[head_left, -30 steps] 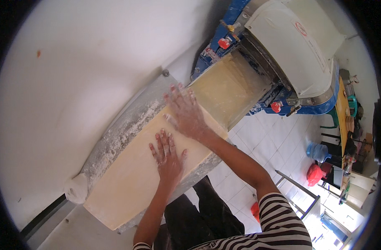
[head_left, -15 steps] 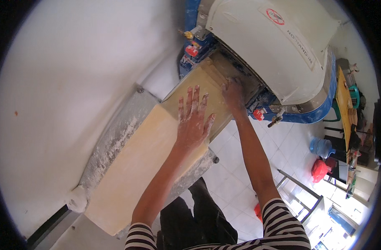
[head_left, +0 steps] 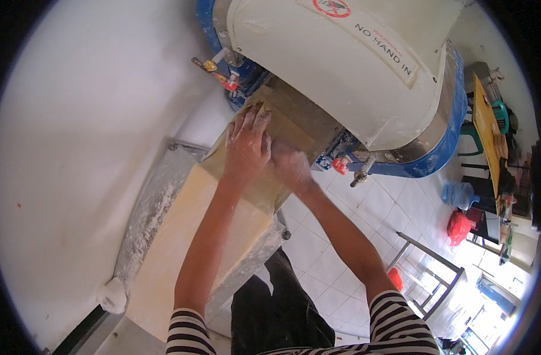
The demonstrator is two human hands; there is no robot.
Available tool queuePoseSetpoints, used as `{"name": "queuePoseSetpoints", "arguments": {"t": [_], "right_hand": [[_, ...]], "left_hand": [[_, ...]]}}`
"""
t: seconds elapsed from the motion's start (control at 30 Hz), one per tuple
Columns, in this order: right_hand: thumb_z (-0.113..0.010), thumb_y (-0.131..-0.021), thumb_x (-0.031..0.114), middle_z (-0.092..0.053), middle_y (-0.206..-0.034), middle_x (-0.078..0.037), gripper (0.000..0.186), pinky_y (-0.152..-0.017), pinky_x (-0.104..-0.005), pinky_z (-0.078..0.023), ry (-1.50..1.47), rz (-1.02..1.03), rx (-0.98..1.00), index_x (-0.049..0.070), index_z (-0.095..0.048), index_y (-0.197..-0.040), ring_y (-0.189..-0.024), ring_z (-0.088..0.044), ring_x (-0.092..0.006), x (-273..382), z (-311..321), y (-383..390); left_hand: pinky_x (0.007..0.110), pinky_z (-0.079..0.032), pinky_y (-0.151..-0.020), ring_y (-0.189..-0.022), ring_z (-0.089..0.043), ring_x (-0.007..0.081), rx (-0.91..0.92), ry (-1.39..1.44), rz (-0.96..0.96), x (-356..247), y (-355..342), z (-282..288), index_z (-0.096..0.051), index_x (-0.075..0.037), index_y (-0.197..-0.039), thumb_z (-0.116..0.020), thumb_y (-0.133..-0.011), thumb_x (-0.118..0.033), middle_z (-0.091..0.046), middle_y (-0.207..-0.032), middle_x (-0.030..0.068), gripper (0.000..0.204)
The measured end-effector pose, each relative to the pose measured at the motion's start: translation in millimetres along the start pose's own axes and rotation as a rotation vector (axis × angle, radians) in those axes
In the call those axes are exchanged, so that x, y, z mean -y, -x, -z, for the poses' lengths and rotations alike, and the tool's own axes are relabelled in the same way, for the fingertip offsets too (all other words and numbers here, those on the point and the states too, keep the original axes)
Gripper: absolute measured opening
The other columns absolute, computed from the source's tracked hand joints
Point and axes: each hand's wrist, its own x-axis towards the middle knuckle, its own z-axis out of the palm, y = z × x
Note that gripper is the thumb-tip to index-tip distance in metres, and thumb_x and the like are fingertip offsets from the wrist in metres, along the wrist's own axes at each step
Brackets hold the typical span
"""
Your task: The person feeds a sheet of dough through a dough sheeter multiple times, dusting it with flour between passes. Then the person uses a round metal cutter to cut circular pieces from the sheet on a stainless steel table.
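A long, pale yellow dough sheet (head_left: 170, 239) lies along a floury metal tray (head_left: 146, 216) and runs up to the opening of a dough sheeter (head_left: 335, 71). On the sheet's upper left part rests my left hand (head_left: 247, 145), palm down, its fingers extended and slightly bent near the dough's far end. Close beside it, over the right side of the dough, is my right hand (head_left: 293, 168). Motion smears its fingers, so whether they pinch the dough cannot be made out. White flour dusts both hands.
Red knobs (head_left: 341, 165) flank the sheeter's opening. A white wall (head_left: 93, 106) rises on the left. A metal frame (head_left: 430, 260) stands on the tiled floor at right, with a blue water jug (head_left: 459, 194), a red bag (head_left: 458, 228) and a yellow table (head_left: 486, 130) beyond.
My right hand has drawn back from the sheeter's opening toward my left hand. My left hand has moved farther up the dough. The whole view has shifted, with the machine now farther left.
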Motion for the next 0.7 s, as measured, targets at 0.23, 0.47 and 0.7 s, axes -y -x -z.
{"name": "queuePoseSetpoints", "arguments": {"t": [0.23,0.47,0.7], "right_hand": [[-0.067,-0.09,0.017,-0.07,-0.107,-0.015,0.019,-0.089,-0.0492,-0.058,-0.279,0.131,0.141,0.006,-0.073,-0.103,-0.102,-0.069,-0.0383,15.7,16.4,41.2],[-0.066,-0.095,0.014,-0.061,-0.131,-0.031,0.039,-0.107,-0.0536,-0.047,-0.085,-0.249,-0.334,-0.005,-0.062,-0.128,-0.126,-0.056,-0.0484,-36.9,19.9,-24.5],[-0.066,-0.095,0.02,-0.06,-0.134,-0.033,0.049,-0.111,-0.0545,-0.044,-0.045,-0.374,-0.22,-0.007,-0.058,-0.135,-0.129,-0.056,-0.0483,-49.2,25.0,-53.1]], "left_hand": [[0.054,-0.04,-0.118,-0.137,-0.052,0.0424,0.213,-0.15,0.009,29.4,2.9,-21.1,-0.057,-0.005,-0.142,-0.065,-0.096,-0.016,-0.058,-0.146,0.0214,0.047],[0.053,-0.044,-0.116,-0.132,-0.057,0.043,0.275,-0.257,0.071,35.2,17.7,-39.3,-0.061,-0.007,-0.134,-0.064,-0.096,-0.025,-0.061,-0.138,0.024,0.042],[0.053,-0.052,-0.105,-0.124,-0.062,0.0418,0.275,-0.305,0.165,33.1,25.1,-26.9,-0.065,-0.008,-0.122,-0.065,-0.093,-0.023,-0.066,-0.124,0.0213,0.033]]}}
